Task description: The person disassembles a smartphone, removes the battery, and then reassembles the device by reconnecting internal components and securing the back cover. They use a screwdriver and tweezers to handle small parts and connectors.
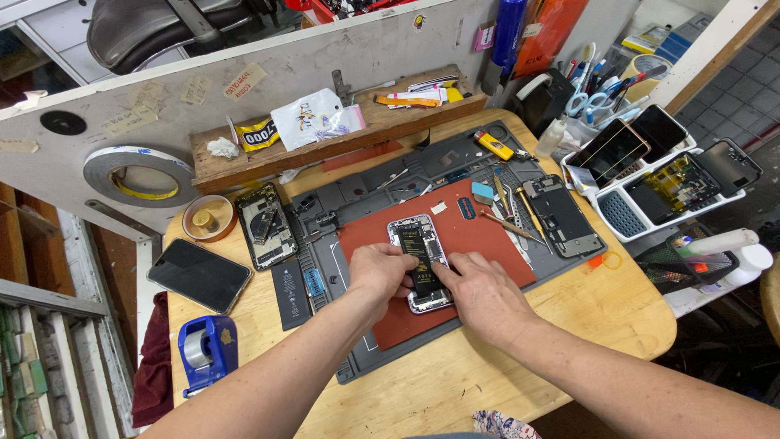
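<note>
Head view, looking down on a cluttered wooden workbench [569, 325]. Opened silver-framed phone with black battery [419, 262] lying on a red rubber pad [479, 232] set in a grey repair mat [357, 207]. Left hand [379, 275] pressed against the phone's left edge, fingers curled onto the battery. Right hand [481, 294] at the phone's lower right, fingertips flat on the battery; possibly pinching something small, though too hidden to tell. Neither hand lifting anything, both pressing down. Second gutted phone frame [265, 224] to the left, dark screen panel [199, 275] beyond it, blue tape dispenser [205, 348] near the table's front edge. White tray of phones [626, 213] well apart on the right.
</note>
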